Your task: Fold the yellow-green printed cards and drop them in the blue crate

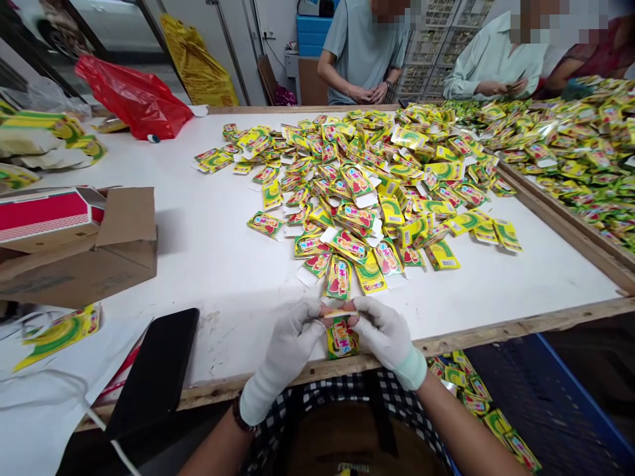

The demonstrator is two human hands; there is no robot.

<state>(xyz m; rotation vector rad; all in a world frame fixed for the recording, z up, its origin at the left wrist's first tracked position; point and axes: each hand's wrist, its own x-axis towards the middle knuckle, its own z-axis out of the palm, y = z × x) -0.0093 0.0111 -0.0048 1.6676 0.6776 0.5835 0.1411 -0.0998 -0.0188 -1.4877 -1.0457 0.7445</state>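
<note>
Both of my hands wear white gloves and meet at the near edge of the white table (223, 264). My left hand (290, 347) and my right hand (384, 337) together pinch the top of one small yellow-green carton (341, 338) printed with red and pink fruit. The carton hangs upright between my fingertips. Just beyond it spreads a large pile of flat cartons of the same kind (367, 185), the nearest ones a hand's width from my fingers.
An open cardboard box (84, 258) with a red-and-white inner box sits at the left. A black phone (156, 370) lies at the near left edge. A red plastic bag (133, 99) is at the far left. Two people work at the far side. More cartons fill a blue bin (496, 410) below right.
</note>
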